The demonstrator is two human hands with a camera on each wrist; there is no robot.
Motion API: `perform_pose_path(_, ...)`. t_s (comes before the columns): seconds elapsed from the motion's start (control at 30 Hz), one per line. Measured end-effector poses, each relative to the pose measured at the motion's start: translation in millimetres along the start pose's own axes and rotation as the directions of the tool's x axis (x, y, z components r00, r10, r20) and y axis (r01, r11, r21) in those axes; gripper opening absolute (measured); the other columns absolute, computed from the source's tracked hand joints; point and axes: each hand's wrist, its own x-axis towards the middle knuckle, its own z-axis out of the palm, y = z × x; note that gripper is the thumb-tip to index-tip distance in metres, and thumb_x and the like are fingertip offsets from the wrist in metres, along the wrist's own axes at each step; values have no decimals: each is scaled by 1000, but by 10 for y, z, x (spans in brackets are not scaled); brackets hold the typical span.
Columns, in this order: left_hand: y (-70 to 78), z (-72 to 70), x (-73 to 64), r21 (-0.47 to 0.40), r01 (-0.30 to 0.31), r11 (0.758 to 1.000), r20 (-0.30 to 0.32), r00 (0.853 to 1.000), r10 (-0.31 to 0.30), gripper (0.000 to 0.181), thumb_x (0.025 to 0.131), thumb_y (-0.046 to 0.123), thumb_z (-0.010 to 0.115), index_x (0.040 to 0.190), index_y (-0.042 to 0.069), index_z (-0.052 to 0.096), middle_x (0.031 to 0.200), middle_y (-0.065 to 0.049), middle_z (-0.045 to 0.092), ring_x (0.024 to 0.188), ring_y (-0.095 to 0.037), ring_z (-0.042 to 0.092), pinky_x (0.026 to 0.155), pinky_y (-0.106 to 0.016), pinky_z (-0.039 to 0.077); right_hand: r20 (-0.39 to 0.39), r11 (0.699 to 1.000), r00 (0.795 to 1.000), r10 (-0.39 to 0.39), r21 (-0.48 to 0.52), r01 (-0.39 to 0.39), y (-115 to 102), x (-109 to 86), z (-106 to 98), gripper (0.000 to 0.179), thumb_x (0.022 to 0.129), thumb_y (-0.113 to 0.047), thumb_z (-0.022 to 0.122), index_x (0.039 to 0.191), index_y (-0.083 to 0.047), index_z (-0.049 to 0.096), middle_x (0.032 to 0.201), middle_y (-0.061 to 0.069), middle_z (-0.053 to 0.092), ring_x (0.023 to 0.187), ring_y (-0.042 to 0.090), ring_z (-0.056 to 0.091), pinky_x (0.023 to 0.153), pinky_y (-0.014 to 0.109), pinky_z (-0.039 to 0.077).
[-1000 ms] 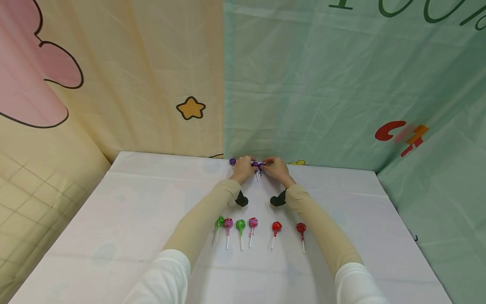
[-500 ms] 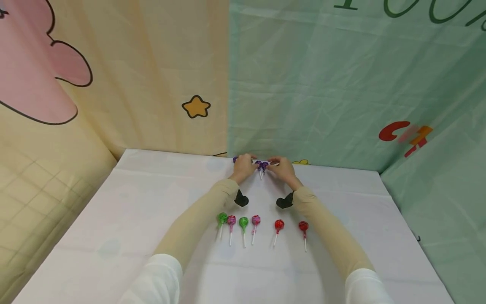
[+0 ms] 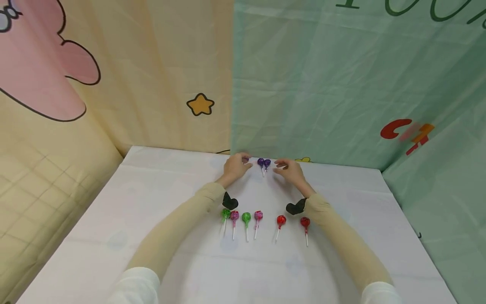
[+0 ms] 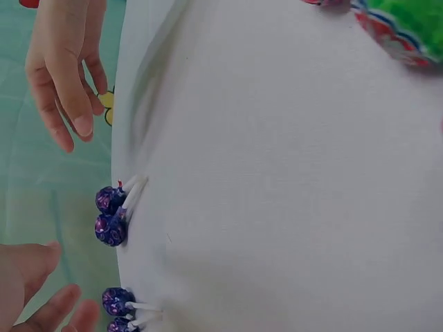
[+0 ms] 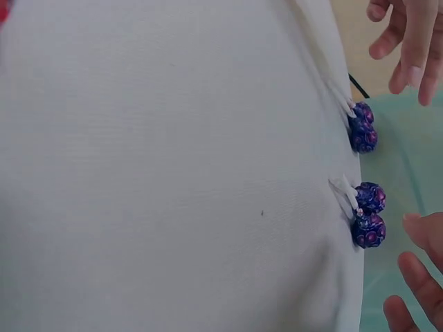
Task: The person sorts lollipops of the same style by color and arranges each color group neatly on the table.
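Note:
Two purple-wrapped lollipops (image 3: 263,162) lie together at the table's far edge, heads touching and white sticks toward me. My left hand (image 3: 234,167) hovers just left of them, fingers parted and holding nothing. To their right, my right hand (image 3: 291,172) is also apart from them, its fingers loosely bent around air. A second purple pair (image 4: 118,311) lies along the same edge near my left hand; in the head view that hand mostly hides it. Both purple pairs, the nearer (image 5: 368,214) and the farther (image 5: 362,128), show in the right wrist view.
Nearer me on the white table (image 3: 258,270) lies a row: two green lollipops (image 3: 246,217), two pink ones (image 3: 258,215) and two red ones (image 3: 281,220). A green and beige curtain (image 3: 303,84) hangs right behind the far edge. Dark heart-shaped pieces (image 3: 230,201) show by both wrists.
Both hands have let go of the purple lollipops and drawn apart, left hand leftward and right hand rightward. The pair between them now lies uncovered. The whole view has shifted slightly.

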Motion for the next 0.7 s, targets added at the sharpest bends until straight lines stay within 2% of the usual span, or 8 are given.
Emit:
perform_pose_path(0.3, -166, -171, -301, 5, 0, 1000, 14, 1000, 0, 33, 88, 23, 70, 119, 14, 67, 107, -6, 73, 95, -26, 68, 60, -29, 48, 15, 998, 998, -67, 14, 67, 19, -258, -29, 32, 90, -16, 67, 118, 0, 64, 112, 20, 68, 103, 34, 61, 91, 46, 48)
perform_pose_path(0.5, -216, -213, -491, -18, -29, 999, 12, 1000, 29, 32, 86, 22, 71, 118, 14, 68, 103, -7, 74, 87, -23, 70, 67, -33, 50, 16, 993, 993, -118, 13, 118, -19, -442, -40, 32, 89, -13, 67, 117, 2, 64, 110, 20, 69, 101, 33, 62, 90, 46, 49)
perform_pose_path(0.7, -222, -263, -676, -57, -48, 997, 26, 998, 50, 31, 86, 21, 71, 117, 13, 68, 102, -7, 74, 80, -22, 69, 68, -33, 50, 25, 994, 994, -111, 7, 111, -79, -619, -40, 32, 89, -17, 68, 118, -2, 65, 110, 17, 69, 100, 32, 61, 88, 46, 50)
